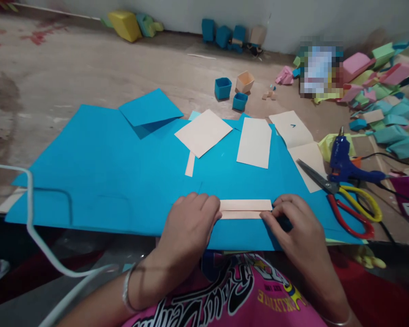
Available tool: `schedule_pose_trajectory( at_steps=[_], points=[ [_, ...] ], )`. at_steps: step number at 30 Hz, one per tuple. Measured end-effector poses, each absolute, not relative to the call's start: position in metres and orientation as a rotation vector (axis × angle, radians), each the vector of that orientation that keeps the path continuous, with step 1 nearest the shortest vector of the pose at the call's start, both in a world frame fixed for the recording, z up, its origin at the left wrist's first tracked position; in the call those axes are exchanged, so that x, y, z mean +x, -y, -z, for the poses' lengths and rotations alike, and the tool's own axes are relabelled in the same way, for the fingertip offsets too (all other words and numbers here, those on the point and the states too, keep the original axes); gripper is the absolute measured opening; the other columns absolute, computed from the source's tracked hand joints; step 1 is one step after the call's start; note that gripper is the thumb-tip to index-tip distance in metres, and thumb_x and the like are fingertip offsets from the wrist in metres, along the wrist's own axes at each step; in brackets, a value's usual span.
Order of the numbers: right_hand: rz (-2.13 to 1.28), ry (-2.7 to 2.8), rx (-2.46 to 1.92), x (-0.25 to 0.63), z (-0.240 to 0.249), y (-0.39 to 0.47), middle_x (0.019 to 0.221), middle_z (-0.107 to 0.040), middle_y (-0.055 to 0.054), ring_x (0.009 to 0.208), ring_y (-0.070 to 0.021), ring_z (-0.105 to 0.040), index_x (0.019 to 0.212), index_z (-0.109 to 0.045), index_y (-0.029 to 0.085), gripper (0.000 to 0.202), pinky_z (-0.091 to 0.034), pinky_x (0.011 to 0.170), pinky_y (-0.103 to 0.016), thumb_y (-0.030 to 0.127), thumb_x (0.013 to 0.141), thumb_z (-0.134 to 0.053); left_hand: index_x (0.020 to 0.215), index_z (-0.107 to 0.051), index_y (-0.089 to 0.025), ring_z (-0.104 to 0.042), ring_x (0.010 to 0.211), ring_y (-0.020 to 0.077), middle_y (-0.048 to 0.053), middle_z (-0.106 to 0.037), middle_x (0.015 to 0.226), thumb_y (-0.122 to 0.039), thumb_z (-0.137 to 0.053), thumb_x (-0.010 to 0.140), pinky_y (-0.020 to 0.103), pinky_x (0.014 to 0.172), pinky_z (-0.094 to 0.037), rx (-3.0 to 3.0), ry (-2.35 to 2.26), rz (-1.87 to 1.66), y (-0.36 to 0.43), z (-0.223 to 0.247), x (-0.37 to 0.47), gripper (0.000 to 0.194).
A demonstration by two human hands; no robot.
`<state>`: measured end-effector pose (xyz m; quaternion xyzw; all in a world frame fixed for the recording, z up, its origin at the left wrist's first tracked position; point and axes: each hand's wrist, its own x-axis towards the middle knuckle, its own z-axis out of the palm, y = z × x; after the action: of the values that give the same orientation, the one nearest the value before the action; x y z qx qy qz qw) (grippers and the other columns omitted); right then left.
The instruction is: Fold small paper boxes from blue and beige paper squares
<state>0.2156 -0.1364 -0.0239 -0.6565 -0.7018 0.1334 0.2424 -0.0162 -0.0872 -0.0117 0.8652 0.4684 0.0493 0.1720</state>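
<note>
A folded strip of peach paper (241, 210) lies across the near part of a large blue paper sheet (98, 168). My left hand (194, 218) is closed over the strip's left end, with the fingers curled and the paper partly hidden under them. At the other end, my right hand (295, 222) pinches the strip's lower corner between thumb and fingers. Beyond the hands lie a peach paper square (204, 133), a cut peach piece (255, 143) and a narrow peach strip (190, 164).
Scissors (334, 188) with red and yellow handles lie at the right, beside a blue glue gun (344, 159). Small blue paper boxes (222, 88) stand farther back. Folded paper pieces (391, 109) pile up at the right. A white cable-like tube (30, 218) crosses the left.
</note>
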Motion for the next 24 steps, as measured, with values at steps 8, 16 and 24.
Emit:
schedule_pose_trajectory(
  at_steps=[8, 16, 24],
  points=[
    [-0.352, 1.918, -1.795, 0.2154, 0.0245, 0.1359, 0.086, -0.055, -0.003, 0.083, -0.0170, -0.055, 0.077, -0.048, 0.022, 0.018, -0.043, 0.072, -0.030, 0.027, 0.091, -0.059, 0.084, -0.058, -0.021, -0.047, 0.074, 0.0223, 0.003, -0.060, 0.080, -0.031, -0.043, 0.098, 0.034, 0.064, -0.028, 2.381, -1.305, -0.151, 0.0900, 0.0127, -0.0210, 0.023],
    [-0.325, 1.950, -1.764, 0.2172, 0.0255, 0.1366, 0.087, -0.054, -0.002, 0.084, -0.0157, -0.054, 0.080, -0.049, 0.021, 0.016, -0.042, 0.074, -0.028, 0.026, 0.091, -0.060, 0.089, -0.061, -0.019, -0.050, 0.081, 0.0229, 0.005, -0.061, 0.087, -0.027, -0.048, 0.097, 0.036, 0.069, -0.033, 2.327, -1.304, -0.061, 0.0865, 0.0062, -0.0221, 0.017],
    [-0.320, 1.956, -1.764, 0.2170, 0.0263, 0.1377, 0.088, -0.054, -0.003, 0.085, -0.0159, -0.054, 0.080, -0.049, 0.021, 0.016, -0.042, 0.075, -0.028, 0.027, 0.091, -0.061, 0.094, -0.059, -0.019, -0.050, 0.084, 0.0217, 0.005, -0.061, 0.091, -0.025, -0.051, 0.095, 0.034, 0.071, -0.035, 2.275, -1.265, -0.180, 0.0888, 0.0058, -0.0235, 0.009]
  ],
)
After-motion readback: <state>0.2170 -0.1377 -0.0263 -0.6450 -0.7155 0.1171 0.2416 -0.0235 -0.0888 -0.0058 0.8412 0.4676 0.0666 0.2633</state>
